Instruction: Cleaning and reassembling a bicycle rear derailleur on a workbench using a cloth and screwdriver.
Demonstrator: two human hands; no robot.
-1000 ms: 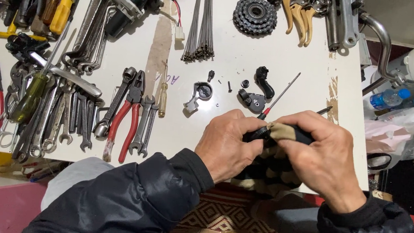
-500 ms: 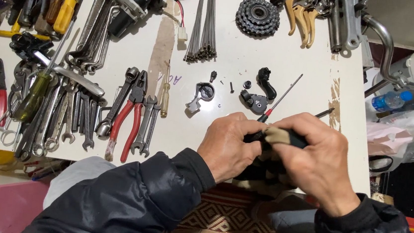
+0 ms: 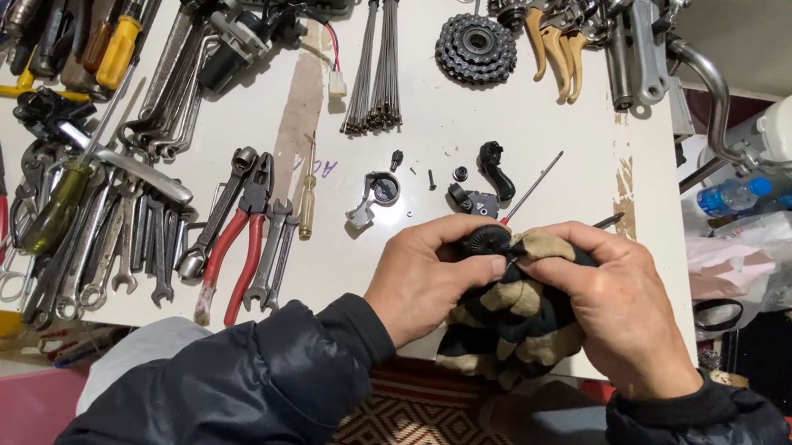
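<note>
A small black round part (image 3: 485, 239) is pinched by the left hand (image 3: 429, 283) over the near edge of the white worktop (image 3: 444, 112). A black and tan rag (image 3: 514, 319) is pressed on it by the right hand (image 3: 613, 308), fingers closed around the cloth. The part is best held tight and rubbed gently. More small black parts (image 3: 485, 187) lie just beyond, pliers (image 3: 238, 228) further left.
</note>
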